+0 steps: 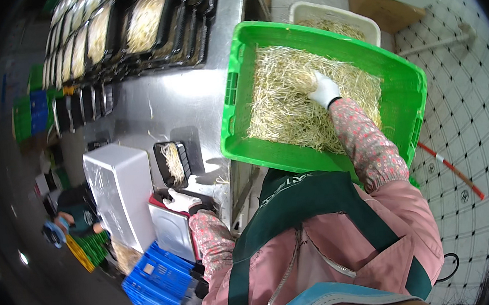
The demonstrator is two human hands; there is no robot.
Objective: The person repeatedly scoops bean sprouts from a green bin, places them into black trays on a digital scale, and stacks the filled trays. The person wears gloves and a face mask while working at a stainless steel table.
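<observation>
My right hand (pixel 326 90), in a white glove, reaches into a large green plastic crate (pixel 235 129). Its fingers are closed around a clump of bean sprouts (pixel 301 80) lifted slightly from the pale heap (pixel 290 121). My left hand (pixel 181 201), also gloved, holds nothing; its thumb and fingers are apart. It hovers over a red-edged device with a metal panel (pixel 172 230), perhaps a scale. Just beyond those fingers, a black plastic tray (pixel 164 171) contains a small bunch of sprouts (pixel 174 163). Whether the left hand touches the device or tray is unclear.
Stacked black trays of sprouts (pixel 148 20) fill the far end of the steel table (pixel 185 92). A white foam box (pixel 130 185) and blue crates (pixel 161 275) stand left. Behind the green crate is a white tub (pixel 374 29). Another person (pixel 76 219) works at far left.
</observation>
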